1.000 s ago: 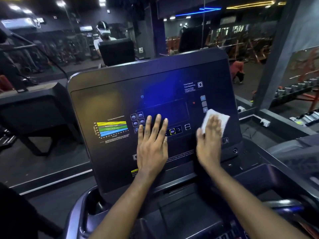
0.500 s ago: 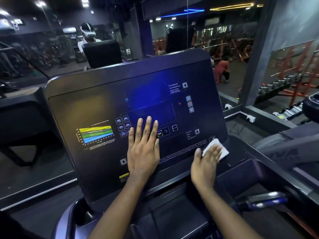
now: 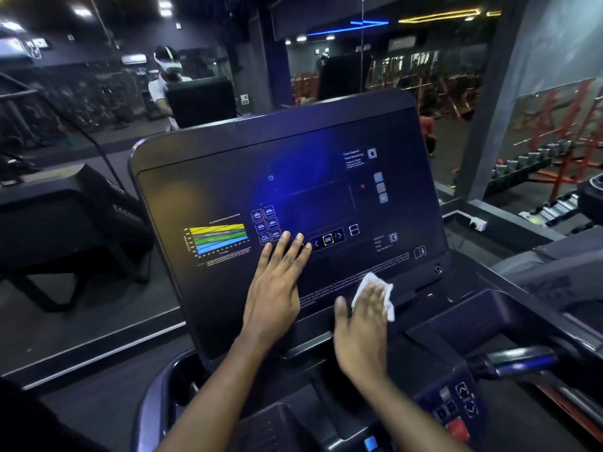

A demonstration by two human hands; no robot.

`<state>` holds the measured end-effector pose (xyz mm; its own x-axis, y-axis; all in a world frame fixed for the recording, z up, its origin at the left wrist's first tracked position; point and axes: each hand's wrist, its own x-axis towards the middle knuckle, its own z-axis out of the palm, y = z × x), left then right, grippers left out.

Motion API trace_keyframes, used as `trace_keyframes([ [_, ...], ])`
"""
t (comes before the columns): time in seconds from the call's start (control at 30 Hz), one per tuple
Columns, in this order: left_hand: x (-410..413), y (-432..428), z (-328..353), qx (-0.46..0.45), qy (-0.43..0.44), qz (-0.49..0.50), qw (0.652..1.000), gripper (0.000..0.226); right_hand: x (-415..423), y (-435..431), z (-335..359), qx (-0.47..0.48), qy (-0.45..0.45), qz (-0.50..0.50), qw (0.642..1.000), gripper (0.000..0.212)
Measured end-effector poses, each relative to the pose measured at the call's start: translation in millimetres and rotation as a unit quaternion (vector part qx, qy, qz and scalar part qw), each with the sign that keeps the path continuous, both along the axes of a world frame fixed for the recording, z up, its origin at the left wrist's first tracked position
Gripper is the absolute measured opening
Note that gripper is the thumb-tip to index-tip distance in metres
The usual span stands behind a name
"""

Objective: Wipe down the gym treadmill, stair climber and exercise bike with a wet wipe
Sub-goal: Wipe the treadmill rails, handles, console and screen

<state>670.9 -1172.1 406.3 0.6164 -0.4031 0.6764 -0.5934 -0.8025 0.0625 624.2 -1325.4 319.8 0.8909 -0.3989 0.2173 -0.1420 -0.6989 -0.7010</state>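
- Head view: the right hand [image 3: 362, 324] presses a white wet wipe [image 3: 375, 293] flat under its fingers against the lower edge of the treadmill console [image 3: 228, 190], just above the ledge where the panel meets the tray.
- The left hand [image 3: 274, 288] lies open and flat on the panel, fingers spread, holding nothing; its fingertips sit just beside the lit OK button [image 3: 328, 239] and the icon keys [image 3: 267, 223].
- Risk: a shift of that bracing hand could trigger a key and start a programme, since the display looks live.
- Risk: the wipe is only pinned by the fingers, not gripped, so a fast stroke could let it bunch or slip out into the tray below.
- Risk: excess moisture could run into the seam along the panel's lower edge.
- The upper panel and chart [image 3: 217, 239] probably still need passes; stair climber and bike are not identifiable here.
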Motion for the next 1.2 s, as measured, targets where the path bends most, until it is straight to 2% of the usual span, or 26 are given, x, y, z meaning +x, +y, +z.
trace_keyframes([
  [0.13,-12.8,38.1,4.7,-0.015,-0.007,0.031,0.999,0.07,25.8,-20.5,38.9,0.072,0.079,-0.115,0.988,0.078],
  [0.2,-18.0,57.0,5.3,-0.021,-0.015,0.04,0.999,0.067,18.8,3.7,43.4,0.073,0.109,-0.121,0.984,0.082],
  [0.27,-23.8,74.0,6.0,-0.024,-0.024,0.048,0.998,0.065,-11.5,55.8,27.5,0.016,0.069,-0.074,0.995,0.086],
  [0.33,-29.9,90.7,5.8,-0.023,-0.026,0.055,0.998,0.064,-53.3,106.8,3.3,-0.039,0.01,0.032,0.999,0.089],
  [0.4,-34.1,101.6,5.6,-0.024,-0.021,0.057,0.998,0.064,-73.3,124.8,-12.6,-0.101,0.01,0.119,0.988,0.093],
  [0.43,-36.6,107.1,6.0,-0.026,-0.019,0.058,0.998,0.065,-70.2,122.1,-14.2,-0.118,0.021,0.127,0.985,0.092],
  [0.6,-55.3,142.6,1.1,-0.075,0.003,0.081,0.994,0.069,-45.7,108.4,-0.2,-0.102,0.053,-0.002,0.993,0.081],
  [0.63,-57.8,147.9,-0.3,-0.083,0.009,0.079,0.993,0.071,-52.1,119.1,-3.3,-0.112,0.03,0.017,0.993,0.083],
  [0.7,-60.8,156.7,-2.6,-0.091,0.018,0.067,0.993,0.075,-78.5,149.2,-22.8,-0.13,-0.026,0.123,0.984,0.083],
  [0.8,-62.4,160.8,1.7,-0.125,0.026,0.071,0.989,0.076,-102.0,183.0,-45.0,-0.168,-0.061,0.256,0.95,0.078],
  [0.97,-69.7,160.8,4.0,-0.134,0.018,0.084,0.987,0.071,-89.7,205.9,-29.8,-0.203,-0.082,0.295,0.93,0.073],
  [1.07,-73.6,157.8,-0.8,-0.118,0.012,0.08,0.99,0.072,-88.8,193.7,-31.7,-0.224,-0.069,0.252,0.939,0.075],
  [1.2,-71.0,150.5,-7.8,-0.107,0.0,0.075,0.991,0.067,-81.1,151.2,-23.5,-0.201,0.013,0.112,0.973,0.084],
])
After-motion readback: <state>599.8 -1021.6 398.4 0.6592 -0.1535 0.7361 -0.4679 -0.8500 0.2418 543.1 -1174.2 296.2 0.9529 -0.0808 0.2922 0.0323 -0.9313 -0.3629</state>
